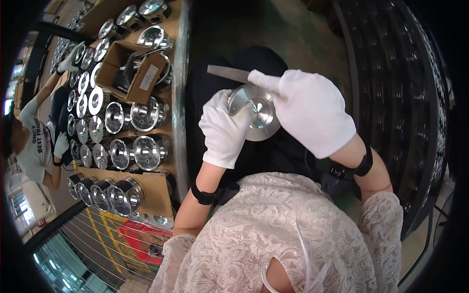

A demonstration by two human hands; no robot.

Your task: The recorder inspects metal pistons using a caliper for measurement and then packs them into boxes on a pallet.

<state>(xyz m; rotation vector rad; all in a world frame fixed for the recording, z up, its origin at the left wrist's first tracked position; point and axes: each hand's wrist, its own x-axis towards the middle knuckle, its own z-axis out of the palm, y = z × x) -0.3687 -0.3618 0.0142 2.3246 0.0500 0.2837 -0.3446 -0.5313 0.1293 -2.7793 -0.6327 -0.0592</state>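
Both my hands wear white gloves. A round silver piston sits over my lap, its machined crown facing up. Its left side is gripped by my left hand, with the fingers wrapped round the rim and the thumb on the crown. My right hand is closed on a flat metal file, index finger stretched along it. The file's free end points left, past the piston's far edge. The right hand covers the piston's right edge and the file's near end.
On my left is a cardboard-covered bench with rows of pistons and an open cardboard box. Beyond it a gloved co-worker sits. A dark rack with rows of compartments stands on my right. A red crate lies at lower left.
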